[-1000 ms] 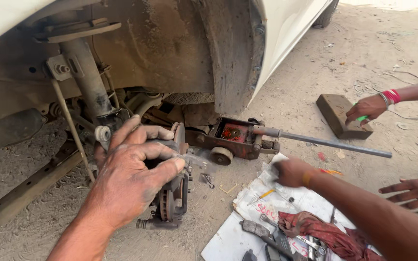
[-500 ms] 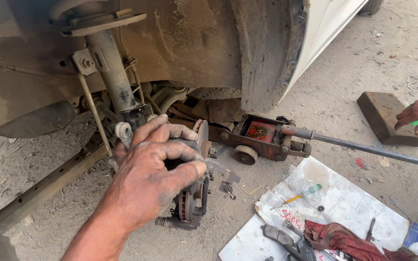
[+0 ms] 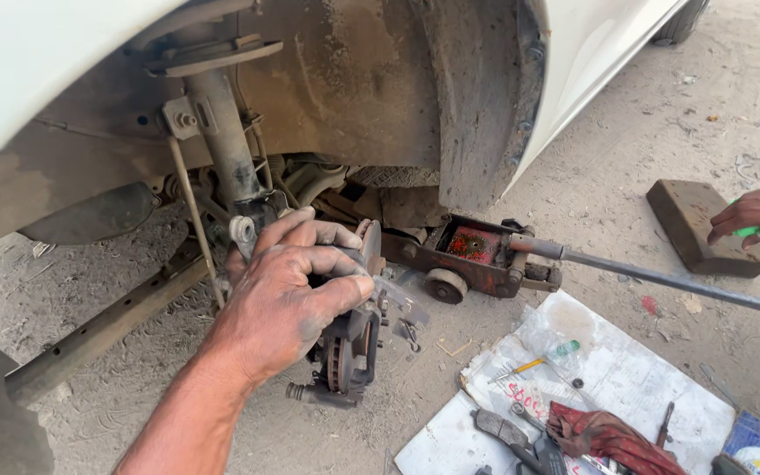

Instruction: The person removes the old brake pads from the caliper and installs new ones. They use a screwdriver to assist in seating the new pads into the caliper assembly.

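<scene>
Left hand (image 3: pixel 288 303), centre of frame, is closed w/ fingers wrapped round the brake part (image 3: pixel 345 352) under the wheel arch, probably to steady it. Right hand is not in view. Jack (image 3: pixel 472 255) sits centre-right, holding up the car (image 3: pixel 591 53).

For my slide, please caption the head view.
Grimy left hand grips rusty metal brake assembly beneath white car's wheel arch, near red floor jack.

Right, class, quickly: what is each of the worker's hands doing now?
Left hand: closed around the brake assembly.
Right hand: out of view, cannot be told.
</scene>
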